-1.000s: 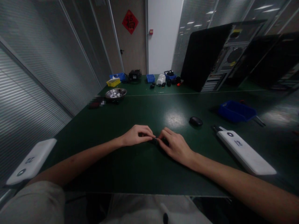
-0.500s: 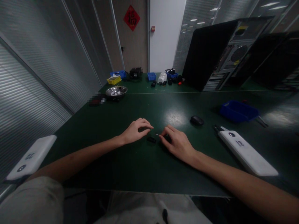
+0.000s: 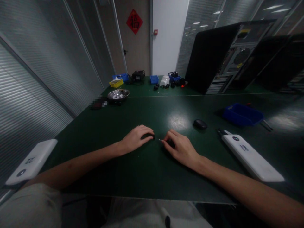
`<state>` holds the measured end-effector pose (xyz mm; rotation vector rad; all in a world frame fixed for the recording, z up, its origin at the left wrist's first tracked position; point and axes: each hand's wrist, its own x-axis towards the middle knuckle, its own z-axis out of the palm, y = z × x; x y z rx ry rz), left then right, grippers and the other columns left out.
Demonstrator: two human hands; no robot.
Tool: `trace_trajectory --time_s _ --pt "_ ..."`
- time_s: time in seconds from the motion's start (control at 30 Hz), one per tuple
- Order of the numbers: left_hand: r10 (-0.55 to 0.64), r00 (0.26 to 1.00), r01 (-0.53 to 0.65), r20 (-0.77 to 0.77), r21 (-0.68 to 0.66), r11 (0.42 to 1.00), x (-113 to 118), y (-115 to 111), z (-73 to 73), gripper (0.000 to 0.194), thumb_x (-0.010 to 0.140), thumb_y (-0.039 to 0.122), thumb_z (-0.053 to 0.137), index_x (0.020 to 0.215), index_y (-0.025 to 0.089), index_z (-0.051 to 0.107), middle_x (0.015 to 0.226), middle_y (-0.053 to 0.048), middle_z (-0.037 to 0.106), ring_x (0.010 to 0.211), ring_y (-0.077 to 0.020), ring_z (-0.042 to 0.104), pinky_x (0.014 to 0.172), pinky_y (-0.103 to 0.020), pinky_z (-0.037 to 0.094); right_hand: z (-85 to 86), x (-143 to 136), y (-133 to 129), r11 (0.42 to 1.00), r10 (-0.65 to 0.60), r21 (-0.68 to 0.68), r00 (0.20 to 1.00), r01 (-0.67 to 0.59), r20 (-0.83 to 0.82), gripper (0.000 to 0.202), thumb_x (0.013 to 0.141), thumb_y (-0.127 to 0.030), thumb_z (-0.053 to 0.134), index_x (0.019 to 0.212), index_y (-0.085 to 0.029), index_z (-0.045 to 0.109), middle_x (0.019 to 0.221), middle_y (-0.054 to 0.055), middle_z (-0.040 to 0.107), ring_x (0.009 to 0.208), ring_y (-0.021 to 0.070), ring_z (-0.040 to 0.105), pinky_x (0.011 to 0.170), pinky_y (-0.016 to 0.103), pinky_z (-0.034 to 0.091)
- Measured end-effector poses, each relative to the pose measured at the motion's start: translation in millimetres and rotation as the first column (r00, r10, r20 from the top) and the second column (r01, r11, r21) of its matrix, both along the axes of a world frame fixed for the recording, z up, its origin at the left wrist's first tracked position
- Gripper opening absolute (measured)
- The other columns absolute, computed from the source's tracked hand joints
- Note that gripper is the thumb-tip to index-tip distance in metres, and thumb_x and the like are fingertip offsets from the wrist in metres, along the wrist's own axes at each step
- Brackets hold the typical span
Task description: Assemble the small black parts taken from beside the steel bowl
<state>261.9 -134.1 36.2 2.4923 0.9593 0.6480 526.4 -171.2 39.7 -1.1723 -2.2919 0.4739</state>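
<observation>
Left hand (image 3: 135, 140) is low over the bench (image 3: 142, 175), its grip pinched around a small black part (image 3: 154, 136); only the dark end shows at the fingertips, full shape hidden. Right hand (image 3: 182, 147) faces it, its grip closed on a thin pale pin (image 3: 160, 140), free tip pointing at the left grip, other end lost in the fingers. Part and tip are near each other but apart, in the narrow space between the grips. Judging by pose: fingertip holds leave the facing ends exposed, and the low forearms probably help steady both pieces. Black mouse (image 3: 200, 124) sits beyond and right of the right grip, nearest obstacle that side. Farther right of it, blue tray (image 3: 234, 120); also a white device (image 3: 255, 161) alongside the right forearm, likely limiting outward elbow room. Second white device (image 3: 33, 161) is by the left forearm, well back from the left grip. Far beyond that grip, metal bowl (image 3: 111, 99) holding small pieces, yellow bin (image 3: 116, 84) behind. Tower case (image 3: 207, 58) stands far beyond the right grip, hiding what's behind.
</observation>
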Motion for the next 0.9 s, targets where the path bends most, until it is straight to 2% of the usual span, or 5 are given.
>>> trace_trajectory --time_s 0.2,0.37,0.53,0.67,0.9 --pt "-0.027 0.999 0.027 -0.026 0.0 1.0 -9 9 -3.8 0.029 0.104 0.03 0.056 0.13 0.022 0.067 0.126 -0.007 0.068 0.117 -0.0214 0.061 0.102 -0.038 0.049 -1.5 1 1 1.0 0.005 -0.006 1.0 -0.005 -0.003 0.01 0.101 -0.028 0.057 0.094 -0.021 0.06 0.099 0.003 0.063 0.071 0.0147 0.059 0.065 0.03 0.045" --pt "0.238 0.971 -0.237 0.038 -0.013 0.971 -56 56 -12.1 0.03 0.1 0.028 0.063 0.129 0.022 0.069 0.125 -0.007 0.07 0.103 -0.0202 0.066 0.089 -0.035 0.054 -0.5 2 0 1.0 0.005 -0.002 1.0 -0.005 -0.014 0.01 0.101 -0.028 0.057 0.095 -0.021 0.06 0.099 0.003 0.063 0.071 0.0144 0.059 0.064 0.029 0.045" --pt "0.596 0.802 -0.597 0.047 0.111 0.795 -138 108 -15.8 0.031 0.093 0.025 0.069 0.123 0.018 0.074 0.121 -0.008 0.073 0.102 -0.0222 0.067 0.091 -0.035 0.054 -0.5 3 0 1.0 0.015 -0.013 1.0 -0.015 -0.017 0.011 0.102 -0.028 0.057 0.095 -0.021 0.06 0.099 0.003 0.063 0.071 0.0144 0.059 0.064 0.029 0.045" --pt "0.793 0.609 -0.784 0.002 0.154 0.602 -196 123 -15.0 0.028 0.091 0.026 0.07 0.117 0.016 0.076 0.116 -0.009 0.075 0.103 -0.0254 0.068 0.097 -0.038 0.052 -1.0 3 0 1.0 0.019 -0.01 1.0 -0.019 -0.023 0.009 0.102 -0.028 0.058 0.096 -0.021 0.06 0.099 0.003 0.063 0.072 0.0145 0.06 0.065 0.03 0.046" --pt "0.835 0.549 -0.809 -0.028 0.232 0.54 -234 124 -16.4 0.026 0.094 0.027 0.063 0.112 0.013 0.077 0.119 -0.01 0.073 0.109 -0.0253 0.066 0.101 -0.035 0.048 1.4 3 -2 1.0 0.02 -0.018 0.999 -0.02 -0.028 0.008 0.101 -0.026 0.058 0.095 -0.021 0.06 0.099 0.002 0.062 0.071 0.0139 0.059 0.064 0.029 0.044"
